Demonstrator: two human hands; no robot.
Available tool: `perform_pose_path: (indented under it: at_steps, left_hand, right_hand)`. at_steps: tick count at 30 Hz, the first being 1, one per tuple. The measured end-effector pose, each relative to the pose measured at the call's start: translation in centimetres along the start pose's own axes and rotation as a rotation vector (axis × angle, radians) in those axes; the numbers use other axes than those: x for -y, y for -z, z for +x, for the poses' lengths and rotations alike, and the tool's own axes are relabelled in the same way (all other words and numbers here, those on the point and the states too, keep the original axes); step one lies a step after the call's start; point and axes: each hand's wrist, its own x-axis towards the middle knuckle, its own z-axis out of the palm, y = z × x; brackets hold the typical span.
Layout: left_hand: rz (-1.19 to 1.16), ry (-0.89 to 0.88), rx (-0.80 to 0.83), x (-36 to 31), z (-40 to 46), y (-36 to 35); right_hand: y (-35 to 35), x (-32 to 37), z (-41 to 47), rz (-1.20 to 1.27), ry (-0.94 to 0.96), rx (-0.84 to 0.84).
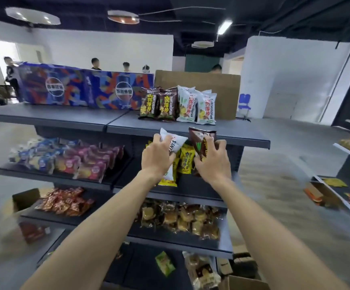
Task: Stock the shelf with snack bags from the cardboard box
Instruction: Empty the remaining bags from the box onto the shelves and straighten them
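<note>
Left hand (pixel 157 156) was clamped on a white snack bag (pixel 175 142); right hand (pixel 212 162) gripped a brown snack bag (pixel 201 139); both bags were raised before the top shelf (pixel 191 127) edge, above yellow bags (pixel 185 160) on the second shelf.
</note>
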Motion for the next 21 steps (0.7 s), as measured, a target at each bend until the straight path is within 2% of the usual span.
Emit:
perform_pose_path:
  at_steps: [6, 12, 16, 21]
  left_hand:
    - [0.027, -0.008, -0.061, 1.1, 3.0, 1.5]
    - [0.022, -0.063, -0.104, -0.7, 8.8, 0.5]
    - [0.060, -0.138, -0.186, -3.0, 14.9, -1.0]
    - [0.074, -0.134, -0.246, -5.3, 21.4, -5.0]
  right_hand:
    - [-0.4, 1.3, 3.3, -0.005, 0.050, -0.035]
    - [0.2, 0.4, 8.9, -0.034, 0.075, -0.097]
    - [2.0, -1.7, 14.5, -0.058, 0.061, -0.174]
    - [2.9, -5.7, 20.2, -0.099, 0.020, -0.213]
